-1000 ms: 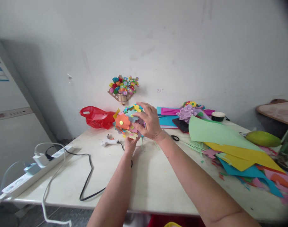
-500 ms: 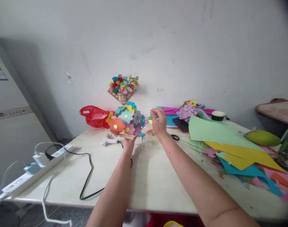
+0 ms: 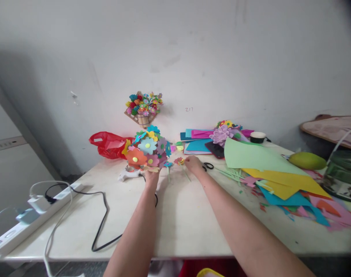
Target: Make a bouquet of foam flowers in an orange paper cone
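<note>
My left hand (image 3: 151, 177) is closed around the underside of a rounded bouquet of paper flowers (image 3: 148, 148) in orange, blue, pink, purple and yellow; its blossoms hide most of my fingers. My right hand (image 3: 194, 164) is down at the table, fingertips pinched at the edge of a small pink and yellow paper flower (image 3: 179, 161) with a thin green stem. Between the hands lies a small blue paper flower (image 3: 167, 164), also on a green stem. Black-handled scissors (image 3: 208, 166) rest just right of my right hand.
A white glue gun (image 3: 129, 174) with a black cord lies left of the bouquet, before a red plastic bag (image 3: 109, 144). A power strip (image 3: 34, 215) runs along the left edge. Coloured sheets (image 3: 268, 157), scraps, a phone (image 3: 214, 149) and a glass jar (image 3: 344, 175) occupy the right.
My right hand has come down from above the table to the small pink and yellow flower. My left hand still holds the bouquet. The view has turned slightly right.
</note>
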`<state>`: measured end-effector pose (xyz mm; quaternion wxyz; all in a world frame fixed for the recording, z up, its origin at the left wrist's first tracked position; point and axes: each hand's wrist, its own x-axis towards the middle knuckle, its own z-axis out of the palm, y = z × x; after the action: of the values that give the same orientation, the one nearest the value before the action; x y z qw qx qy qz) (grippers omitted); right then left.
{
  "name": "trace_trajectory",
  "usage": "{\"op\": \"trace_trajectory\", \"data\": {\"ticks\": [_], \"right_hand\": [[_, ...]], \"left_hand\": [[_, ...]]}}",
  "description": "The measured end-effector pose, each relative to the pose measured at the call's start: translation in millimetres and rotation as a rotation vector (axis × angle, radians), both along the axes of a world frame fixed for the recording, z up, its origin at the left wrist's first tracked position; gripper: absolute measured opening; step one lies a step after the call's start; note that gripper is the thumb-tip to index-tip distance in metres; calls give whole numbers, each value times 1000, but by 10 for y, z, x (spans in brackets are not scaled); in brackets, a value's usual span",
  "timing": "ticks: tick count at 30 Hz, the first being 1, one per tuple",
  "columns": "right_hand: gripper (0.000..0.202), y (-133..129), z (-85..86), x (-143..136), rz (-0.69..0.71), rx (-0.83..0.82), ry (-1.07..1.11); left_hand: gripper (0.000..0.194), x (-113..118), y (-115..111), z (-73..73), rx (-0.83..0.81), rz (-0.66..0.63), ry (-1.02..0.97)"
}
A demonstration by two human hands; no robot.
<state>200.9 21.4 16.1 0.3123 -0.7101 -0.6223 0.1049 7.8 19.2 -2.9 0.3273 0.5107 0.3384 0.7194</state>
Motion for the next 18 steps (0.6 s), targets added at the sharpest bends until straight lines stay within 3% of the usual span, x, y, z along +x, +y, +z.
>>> {"op": "trace_trajectory", "data": {"ticks": [5,10,18], "right_hand": [[35,-14,-128,-210,19,-61,-116],[29,-11,-207,-293,19,-79,-172],[25,-18,-119,-187,-14,-20,-17]], "left_hand": [[40,11,-37,8,24,24,56],[26,0,-85,56,-47,-4,159],[26,30,-151,132,-104,22,144]]}}
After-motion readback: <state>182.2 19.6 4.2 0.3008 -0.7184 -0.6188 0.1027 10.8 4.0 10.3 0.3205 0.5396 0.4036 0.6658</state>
